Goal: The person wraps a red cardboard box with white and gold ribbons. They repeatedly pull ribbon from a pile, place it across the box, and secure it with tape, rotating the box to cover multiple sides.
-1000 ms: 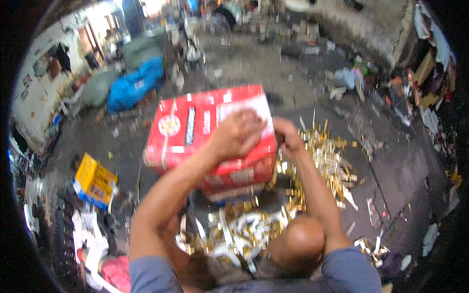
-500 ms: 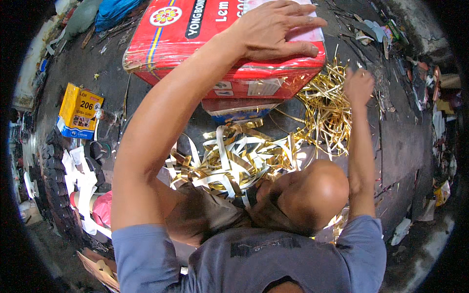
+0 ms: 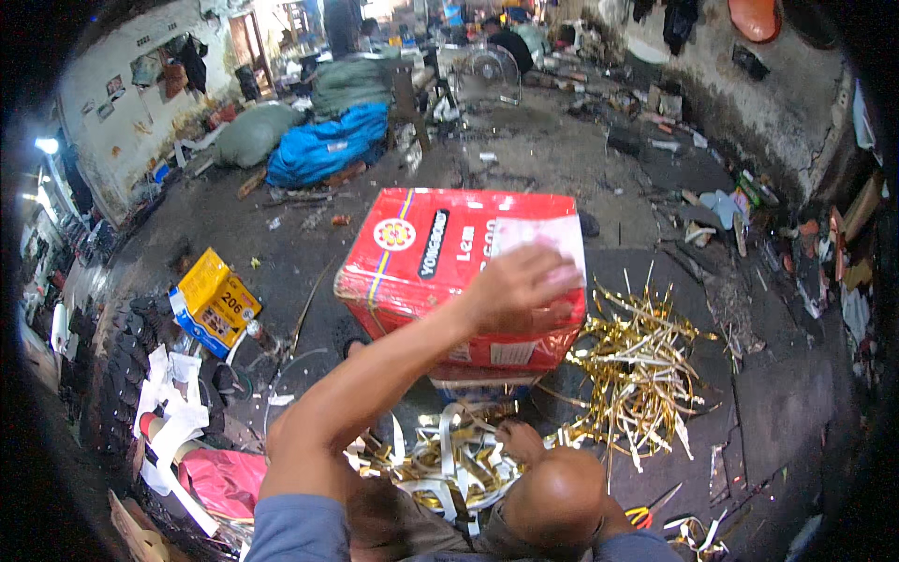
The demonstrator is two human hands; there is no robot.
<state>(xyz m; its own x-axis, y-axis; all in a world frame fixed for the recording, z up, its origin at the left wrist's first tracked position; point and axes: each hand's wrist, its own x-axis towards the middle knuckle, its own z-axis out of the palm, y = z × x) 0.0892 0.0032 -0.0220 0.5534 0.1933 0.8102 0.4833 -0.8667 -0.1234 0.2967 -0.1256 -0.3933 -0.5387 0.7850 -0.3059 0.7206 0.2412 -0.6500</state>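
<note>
My left hand (image 3: 526, 288) is over the right part of a red cardboard box (image 3: 513, 352), at a pale pinkish patch (image 3: 536, 232) on its top. Motion smears its fingers, so I cannot make out whether they hold anything. Beneath the red box, part of another box (image 3: 487, 390) shows. Gold and white strips (image 3: 448, 459) lie heaped between the box and my legs. Of my right arm only the sleeve (image 3: 639, 548) and a bit of skin appear beside my knee; the hand itself is out of sight. Scissors (image 3: 641, 517) with red and yellow handles lie near that knee.
A larger tangle of gold strips (image 3: 646, 365) spreads right of the box. On the left are a yellow and blue carton (image 3: 217, 302), white scraps (image 3: 176, 384) and pink material (image 3: 221, 482). Farther off lie a blue bundle (image 3: 328, 145), a grey-green sack (image 3: 257, 133) and a fan (image 3: 492, 75).
The view has tilted up, showing more of the room. My left hand was spread flat on the box and now blurs with bent fingers. My right hand has left the gold strips and dropped from sight.
</note>
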